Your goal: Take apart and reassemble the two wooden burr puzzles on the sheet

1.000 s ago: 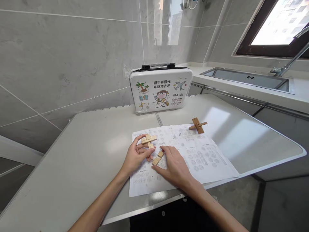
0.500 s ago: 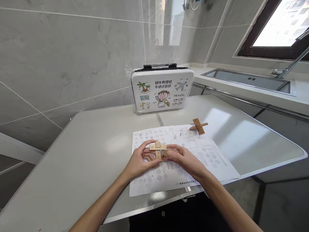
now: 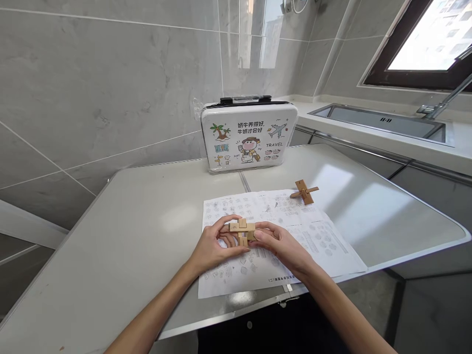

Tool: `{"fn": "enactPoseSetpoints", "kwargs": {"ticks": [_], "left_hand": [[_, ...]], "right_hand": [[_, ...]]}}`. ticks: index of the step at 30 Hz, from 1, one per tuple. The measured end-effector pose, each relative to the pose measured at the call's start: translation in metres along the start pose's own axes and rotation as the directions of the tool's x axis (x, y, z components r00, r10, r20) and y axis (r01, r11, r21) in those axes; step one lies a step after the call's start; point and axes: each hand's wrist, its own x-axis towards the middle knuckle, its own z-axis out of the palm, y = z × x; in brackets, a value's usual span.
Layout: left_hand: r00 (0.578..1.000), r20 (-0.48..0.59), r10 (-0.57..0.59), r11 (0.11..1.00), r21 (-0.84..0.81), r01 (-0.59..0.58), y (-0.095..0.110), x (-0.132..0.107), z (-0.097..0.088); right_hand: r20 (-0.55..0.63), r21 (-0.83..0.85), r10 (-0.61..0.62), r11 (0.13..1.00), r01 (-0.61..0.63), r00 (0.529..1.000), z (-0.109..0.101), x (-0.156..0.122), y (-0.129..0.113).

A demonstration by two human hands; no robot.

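Small cluster of pale wooden puzzle pieces (image 3: 242, 231), interlocked at right angles, held just above the printed instruction sheet (image 3: 317, 246), near its middle. Gripped from both sides: left hand (image 3: 214, 243) with fingers (image 3: 227, 220) curled narrowly over the top and thumb beneath, closed on the left end; right hand (image 3: 282, 246) with fingers (image 3: 262, 235) pinched on the right end, likewise closed on the wood. Both forearms stretched in from the near edge, wrists low over the paper.

Farther out on the same sheet, at its far right corner, a second, darker wooden cross puzzle (image 3: 304, 191), lying alone and well apart from the hands. Sheet spread flat on the pale grey surface (image 3: 140, 231), its near edge hanging slightly over the rim. Behind it, upright against the tiled wall (image 3: 110, 83), a white illustrated case (image 3: 249, 136) with a black handle and the word TRAVEL. Off to the right, a steel sink (image 3: 379, 120) with a tap, below a dark-framed window (image 3: 424, 44).
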Motion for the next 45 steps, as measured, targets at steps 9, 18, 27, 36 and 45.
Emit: {"fn": "enactPoseSetpoints", "kwargs": {"ticks": [9,18,27,36,45], "left_hand": [[0.999,-0.014,-0.046,0.996,-0.082,0.045,0.0037,-0.0001,0.0031],[0.998,0.001,0.064,0.995,0.079,-0.064,-0.0017,-0.0003,0.0025],[0.998,0.05,0.04,0.997,0.063,-0.043,0.0027,-0.0005,0.0036],[0.999,-0.002,-0.051,0.995,-0.089,0.05,-0.0008,-0.0008,0.003],[0.998,0.049,-0.037,0.999,-0.016,0.038,0.0066,-0.0002,0.0045]], "right_hand": [[-0.059,0.008,-0.029,1.0,0.029,0.998,0.0059,0.0001,0.0066],[-0.003,-0.018,0.004,1.0,-0.004,1.0,0.0067,-0.0032,0.001],[0.042,-0.099,-0.049,0.994,0.053,0.998,0.0083,-0.0055,0.0016],[0.018,-0.527,-0.325,0.801,0.285,0.946,0.0077,-0.0042,0.0062],[0.043,-0.487,-0.258,0.838,0.246,0.965,0.0023,-0.0022,0.0071]]}}
